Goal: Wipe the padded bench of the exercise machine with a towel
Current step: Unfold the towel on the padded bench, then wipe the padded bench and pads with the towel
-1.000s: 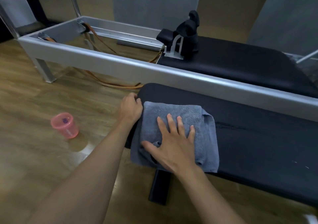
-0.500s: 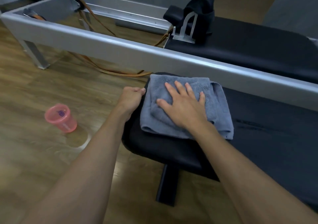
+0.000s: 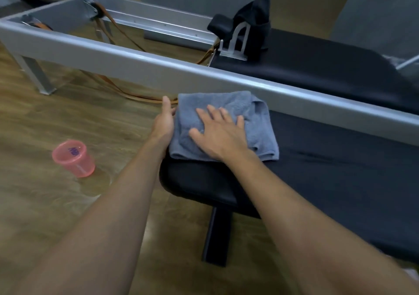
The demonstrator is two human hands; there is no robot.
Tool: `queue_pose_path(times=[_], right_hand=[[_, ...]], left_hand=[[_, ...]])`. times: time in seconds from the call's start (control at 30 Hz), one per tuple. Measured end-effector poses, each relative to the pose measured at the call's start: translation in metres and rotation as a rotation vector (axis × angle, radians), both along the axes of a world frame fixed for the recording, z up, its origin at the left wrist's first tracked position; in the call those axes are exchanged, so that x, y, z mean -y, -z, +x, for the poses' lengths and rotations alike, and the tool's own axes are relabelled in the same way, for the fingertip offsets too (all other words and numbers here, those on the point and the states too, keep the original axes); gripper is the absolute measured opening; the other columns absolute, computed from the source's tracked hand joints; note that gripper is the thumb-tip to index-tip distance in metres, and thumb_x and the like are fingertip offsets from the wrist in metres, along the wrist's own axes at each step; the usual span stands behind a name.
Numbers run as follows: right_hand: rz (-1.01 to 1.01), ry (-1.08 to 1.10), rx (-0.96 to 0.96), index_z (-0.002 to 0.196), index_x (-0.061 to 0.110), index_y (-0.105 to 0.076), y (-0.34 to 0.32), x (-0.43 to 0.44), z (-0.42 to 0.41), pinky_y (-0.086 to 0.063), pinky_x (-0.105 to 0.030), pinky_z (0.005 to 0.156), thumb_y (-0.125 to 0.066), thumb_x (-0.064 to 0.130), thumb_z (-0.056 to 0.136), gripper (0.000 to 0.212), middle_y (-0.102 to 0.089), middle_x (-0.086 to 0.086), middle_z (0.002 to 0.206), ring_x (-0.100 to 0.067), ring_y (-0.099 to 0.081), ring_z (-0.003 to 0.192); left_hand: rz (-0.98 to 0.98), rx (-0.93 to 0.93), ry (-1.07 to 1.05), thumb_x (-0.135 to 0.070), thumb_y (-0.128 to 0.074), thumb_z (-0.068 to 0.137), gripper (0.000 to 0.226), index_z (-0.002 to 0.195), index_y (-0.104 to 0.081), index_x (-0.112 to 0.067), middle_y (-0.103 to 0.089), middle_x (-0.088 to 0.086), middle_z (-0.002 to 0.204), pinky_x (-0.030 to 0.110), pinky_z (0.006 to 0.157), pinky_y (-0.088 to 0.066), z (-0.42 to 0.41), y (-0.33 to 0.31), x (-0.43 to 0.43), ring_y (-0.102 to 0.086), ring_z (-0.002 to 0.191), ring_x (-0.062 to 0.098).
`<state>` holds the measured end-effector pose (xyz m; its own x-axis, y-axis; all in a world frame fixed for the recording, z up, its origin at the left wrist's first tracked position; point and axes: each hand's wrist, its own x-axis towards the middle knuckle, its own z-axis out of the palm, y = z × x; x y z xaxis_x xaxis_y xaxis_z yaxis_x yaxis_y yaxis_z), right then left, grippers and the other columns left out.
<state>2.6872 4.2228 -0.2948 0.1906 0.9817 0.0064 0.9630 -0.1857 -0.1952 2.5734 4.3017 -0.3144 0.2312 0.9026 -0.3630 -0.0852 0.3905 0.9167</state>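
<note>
Your right hand [image 3: 223,136], flat and ungripping, has pushed the towel [image 3: 226,122] toward twelve o'clock on the bench [image 3: 328,172]; left hand [image 3: 164,120] open at nine. Wiping underway.

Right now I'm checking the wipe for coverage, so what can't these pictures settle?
- Bench surface under the towel: hidden by it and the right hand, head view.
- Left hand fingertips: behind the towel's edge; grip unclear.
- Padded bench right end: cut off by the frame edge.
- Writing on the pink cup: too blurred to read.
- Whether the towel is damp: cannot tell.
</note>
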Motion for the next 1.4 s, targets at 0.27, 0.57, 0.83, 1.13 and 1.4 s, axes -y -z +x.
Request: queue_pose_path(times=[0.27, 0.57, 0.83, 1.13, 1.4], right_hand=[[0.058, -0.073, 0.027, 0.148, 0.032, -0.022, 0.0, 0.134, -0.044, -0.005, -0.059, 0.112, -0.026, 0.06, 0.086, 0.069, -0.02, 0.001, 0.159, -0.025, -0.012, 0.146], [0.084, 0.13, 0.024, 0.15, 0.035, -0.021, 0.004, 0.122, -0.024, -0.004, -0.055, 0.115, -0.011, 0.064, 0.092, 0.066, -0.026, 0.008, 0.157, -0.018, -0.013, 0.147], [0.024, 0.121, -0.009, 0.151, 0.037, -0.017, 0.004, 0.046, 0.085, 0.0, -0.048, 0.117, -0.022, 0.053, 0.099, 0.055, -0.017, 0.017, 0.159, -0.011, -0.007, 0.147], [0.148, 0.263, -0.033, 0.096, 0.019, -0.058, -0.001, -0.043, 0.141, -0.024, -0.041, 0.079, -0.033, 0.029, 0.098, 0.027, -0.065, -0.006, 0.098, -0.03, -0.052, 0.085], [0.185, 0.206, 0.02, 0.106, 0.022, -0.057, -0.005, 0.057, 0.096, -0.029, -0.045, 0.106, -0.041, 0.022, 0.097, 0.019, -0.065, -0.003, 0.116, -0.021, -0.052, 0.118]], left_hand=[[0.359, -0.552, 0.129, -0.052, -0.03, 0.1, 0.059, 0.129, -0.057, -0.009, -0.056, 0.016, 0.136, 0.042, 0.108, -0.036, 0.005, -0.031, 0.024, -0.05, 0.125, 0.033], [0.328, -0.517, -0.001, -0.054, -0.035, 0.098, 0.051, 0.089, -0.067, -0.015, -0.061, 0.005, 0.097, 0.031, 0.083, -0.036, 0.032, -0.013, -0.01, -0.057, 0.098, 0.026], [0.497, -0.659, 0.107, -0.063, -0.024, 0.095, 0.062, 0.111, -0.065, -0.02, -0.062, 0.009, 0.124, 0.038, 0.093, -0.038, 0.07, 0.002, -0.042, -0.054, 0.115, 0.027], [0.643, -0.861, 0.078, -0.07, -0.017, 0.09, 0.063, 0.093, -0.063, -0.026, -0.065, 0.005, 0.102, 0.043, 0.083, -0.045, 0.074, 0.008, -0.035, -0.058, 0.096, 0.029], [0.877, -0.987, 0.201, -0.043, -0.031, 0.099, 0.044, 0.116, -0.065, -0.019, -0.062, 0.011, 0.126, 0.047, 0.097, -0.045, 0.072, -0.004, -0.018, -0.056, 0.117, 0.033]])
